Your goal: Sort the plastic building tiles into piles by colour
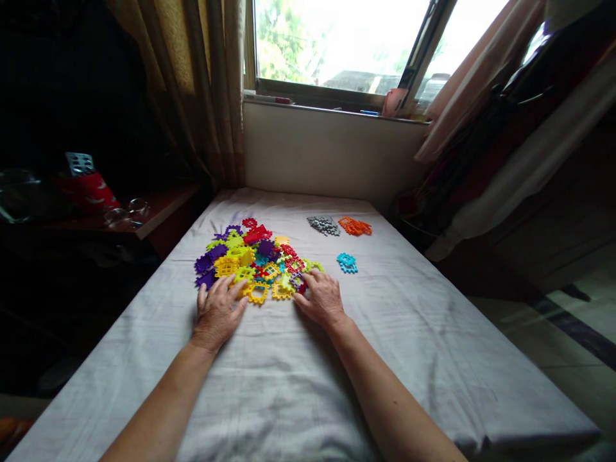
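The mixed pile (264,249) of notched plastic pieces lies on the far half of the counter (481,343), nearer its left edge than its right. The left hand (220,311) rests at the pile's near left side with fingers spread and thumb apart, fingertips at the yellow pieces (227,265); no firm grip is evident. The right hand (321,296) bends its fingers over the pile's near right side; whether it pinches a piece cannot be told. The two hands are well apart.

Three separate groups are noted: grey pieces (324,224) and orange pieces (355,226) side by side toward the far right corner, and blue pieces (347,262) nearer, between the pile and the right edge.

Risks, in this inspector's judgement: a broad sweep of the right hand could knock the blue pieces out of their group; interlocking notches could drag neighbours along when one piece is pulled; the creased cloth (385,340) could snag teeth or shift under forearm pressure; the grey and orange groups, nearly touching, could mix if either is pushed sideways
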Tool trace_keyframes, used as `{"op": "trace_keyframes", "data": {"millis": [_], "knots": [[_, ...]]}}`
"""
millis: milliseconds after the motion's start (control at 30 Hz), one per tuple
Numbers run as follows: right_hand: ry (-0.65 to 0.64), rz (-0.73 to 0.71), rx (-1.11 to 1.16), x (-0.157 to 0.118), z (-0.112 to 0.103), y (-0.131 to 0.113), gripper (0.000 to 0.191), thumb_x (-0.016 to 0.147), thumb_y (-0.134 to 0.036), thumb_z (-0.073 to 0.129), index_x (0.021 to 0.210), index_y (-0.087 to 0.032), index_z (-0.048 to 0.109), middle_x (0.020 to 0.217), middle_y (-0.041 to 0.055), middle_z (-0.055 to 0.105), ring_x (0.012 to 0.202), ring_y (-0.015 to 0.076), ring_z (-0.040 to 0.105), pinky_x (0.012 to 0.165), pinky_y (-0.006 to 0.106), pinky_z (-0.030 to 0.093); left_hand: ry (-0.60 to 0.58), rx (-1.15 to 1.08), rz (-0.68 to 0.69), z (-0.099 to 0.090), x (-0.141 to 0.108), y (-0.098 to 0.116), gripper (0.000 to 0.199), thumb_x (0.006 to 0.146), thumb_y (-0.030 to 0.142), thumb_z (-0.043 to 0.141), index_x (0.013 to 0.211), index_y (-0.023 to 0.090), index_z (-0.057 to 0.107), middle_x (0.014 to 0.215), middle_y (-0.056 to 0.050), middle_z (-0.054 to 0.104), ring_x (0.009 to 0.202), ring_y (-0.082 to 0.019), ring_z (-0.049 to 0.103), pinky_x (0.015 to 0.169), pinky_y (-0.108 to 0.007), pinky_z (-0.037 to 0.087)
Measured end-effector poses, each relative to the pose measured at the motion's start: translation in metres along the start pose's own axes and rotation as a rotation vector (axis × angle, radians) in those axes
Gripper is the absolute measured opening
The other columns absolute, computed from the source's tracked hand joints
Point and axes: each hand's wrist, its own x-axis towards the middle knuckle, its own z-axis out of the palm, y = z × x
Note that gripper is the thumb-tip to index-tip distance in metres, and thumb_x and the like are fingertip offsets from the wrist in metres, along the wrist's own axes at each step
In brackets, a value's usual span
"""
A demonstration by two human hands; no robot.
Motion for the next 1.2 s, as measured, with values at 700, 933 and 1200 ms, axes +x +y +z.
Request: {"op": "trace_keyframes", "data": {"millis": [700, 933, 1200], "knots": [[-0.045, -0.276, -0.076, 0.018, 0.017, -0.044, 0.022, 0.085, -0.039, 0.059, 0.094, -0.026, 0.075, 0.126, 0.0065, 0.061, 0.116, 0.027, 0.049, 0.098, 0.042, 0.037, -0.02, -0.065, 0.103, -0.011, 0.002, 0.001, 0.017, 0.086, 0.036, 0.057, 0.085, 0.027, 0.072, 0.132, -0.006, 0.063, 0.133, -0.031, 0.046, 0.115, -0.059, 0.025], [-0.059, -0.31, -0.063, 0.016, 0.023, -0.053, 0.016, 0.087, -0.032, 0.06, 0.092, -0.025, 0.073, 0.129, 0.0066, 0.061, 0.118, 0.0264, 0.048, 0.098, 0.041, 0.038, -0.088, -0.075, 0.153, -0.009, 0.0, 0.001, 0.03, 0.083, 0.041, 0.063, 0.111, 0.032, 0.07, 0.142, -0.006, 0.056, 0.138, -0.033, 0.04, 0.116, -0.061, 0.019], [0.194, -0.194, 0.258, 0.016, 0.019, -0.03, 0.025, 0.095, -0.028, 0.045, 0.091, -0.021, 0.069, 0.116, 0.007, 0.069, 0.11, 0.0205, 0.057, 0.099, 0.035, 0.04, -0.066, -0.102, 0.157, -0.01, 0.001, -0.001, 0.018, 0.086, 0.04, 0.06, 0.091, 0.029, 0.073, 0.132, -0.006, 0.063, 0.134, -0.032, 0.046, 0.114, -0.06, 0.025]]}}
